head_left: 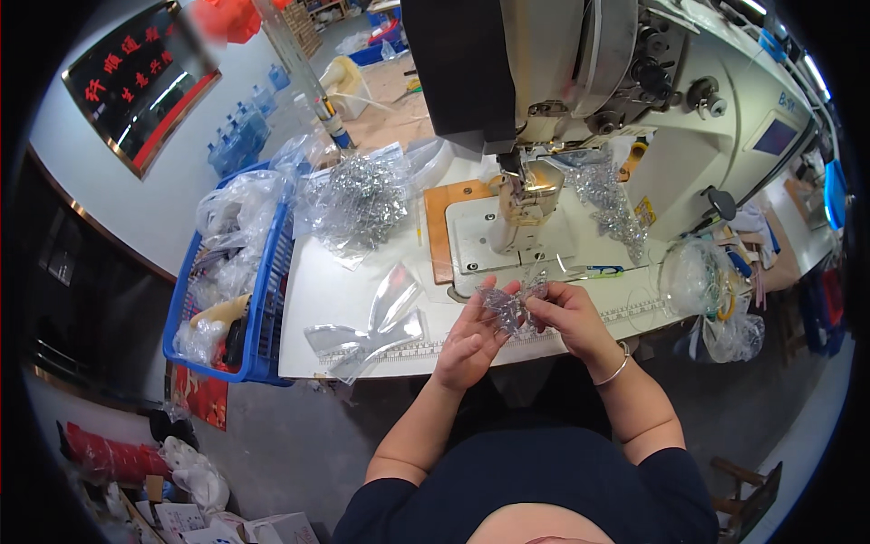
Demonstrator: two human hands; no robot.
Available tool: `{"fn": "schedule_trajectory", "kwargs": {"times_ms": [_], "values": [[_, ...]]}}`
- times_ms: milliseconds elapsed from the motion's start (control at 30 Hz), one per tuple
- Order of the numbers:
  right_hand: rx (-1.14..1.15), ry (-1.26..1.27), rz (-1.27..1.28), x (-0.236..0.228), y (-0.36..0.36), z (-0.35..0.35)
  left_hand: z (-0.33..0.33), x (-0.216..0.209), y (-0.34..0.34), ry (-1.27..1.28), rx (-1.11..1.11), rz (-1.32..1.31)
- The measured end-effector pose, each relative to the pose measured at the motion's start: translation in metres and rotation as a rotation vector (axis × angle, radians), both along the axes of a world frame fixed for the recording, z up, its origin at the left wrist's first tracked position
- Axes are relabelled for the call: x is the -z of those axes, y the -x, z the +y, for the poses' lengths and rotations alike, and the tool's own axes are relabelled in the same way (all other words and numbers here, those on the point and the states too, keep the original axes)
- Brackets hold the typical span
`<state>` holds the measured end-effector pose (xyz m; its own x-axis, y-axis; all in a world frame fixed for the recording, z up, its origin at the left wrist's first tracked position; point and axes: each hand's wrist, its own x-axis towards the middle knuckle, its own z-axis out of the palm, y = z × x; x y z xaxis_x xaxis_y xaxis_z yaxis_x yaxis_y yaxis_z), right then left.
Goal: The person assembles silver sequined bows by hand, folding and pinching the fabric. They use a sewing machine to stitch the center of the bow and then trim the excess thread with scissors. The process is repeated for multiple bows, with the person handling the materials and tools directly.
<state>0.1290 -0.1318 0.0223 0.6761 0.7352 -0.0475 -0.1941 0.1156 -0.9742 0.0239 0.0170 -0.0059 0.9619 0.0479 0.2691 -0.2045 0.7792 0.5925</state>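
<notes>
Around you is a workroom with a white wall [118, 195] and a grey floor [272, 431]. You sit at a white table [340, 292], with a large sewing machine [575, 54] standing over it. A blue basket [265, 313] of clear plastic is at the table's left end, beside a heap of silvery pieces [358, 204]. Clear plastic strips [376, 335] lie nearer you, partly past the front edge; a brushing forearm could drag them off.

Your right hand [573, 317] pinches the small winged silvery piece [506, 308] between thumb and fingertips, just in front of the machine's plate. Your left hand [468, 349] is turned palm up with its fingers against the piece and its thumb apart; I cannot tell whether those fingers grip. The piece looks thin and slick, so an uneven pull between your hands could crease it, and a loosened right pinch could drop it.
</notes>
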Motion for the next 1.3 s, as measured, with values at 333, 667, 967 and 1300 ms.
{"fn": "schedule_trajectory", "kwargs": {"times_ms": [333,667,967,1300], "values": [[0.115,0.01,-0.07,0.007,0.017,0.01,0.005,0.009,0.007,0.054,-0.021,0.0],[0.067,0.01,0.0,0.015,0.013,0.012,0.01,0.019,0.009,0.286,0.052,-0.052],[-0.077,-0.072,0.183,-0.001,0.008,0.005,0.007,0.025,0.003,-0.648,-0.189,0.115],[0.128,0.147,-0.237,-0.007,0.012,0.0,0.007,0.031,-0.019,0.036,-0.015,0.104]]}}
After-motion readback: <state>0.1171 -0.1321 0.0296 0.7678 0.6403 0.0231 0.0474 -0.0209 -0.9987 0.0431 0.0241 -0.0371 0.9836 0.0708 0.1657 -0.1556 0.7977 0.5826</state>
